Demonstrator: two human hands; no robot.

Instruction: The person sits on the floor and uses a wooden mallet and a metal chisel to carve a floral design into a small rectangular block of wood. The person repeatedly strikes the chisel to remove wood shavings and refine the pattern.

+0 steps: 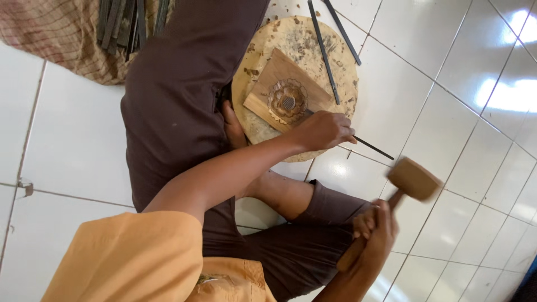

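My left hand (323, 130) is shut on a thin dark chisel (373, 148), whose tip rests at the edge of a carved flower (287, 102) on a small wooden board (279, 72). The board lies on a round wooden block (341, 84) littered with chips. My right hand (376, 229) grips the handle of a wooden mallet (413, 179), raised to the right of the chisel's free end and blurred by motion. I sit on the floor with my legs in dark brown trousers (179, 95) around the block.
Two long dark chisels (327, 56) lie across the far side of the block. A bundle of more metal tools (126, 19) rests on a woven cloth (61, 39) at the top left. White floor tiles (458, 72) surround everything.
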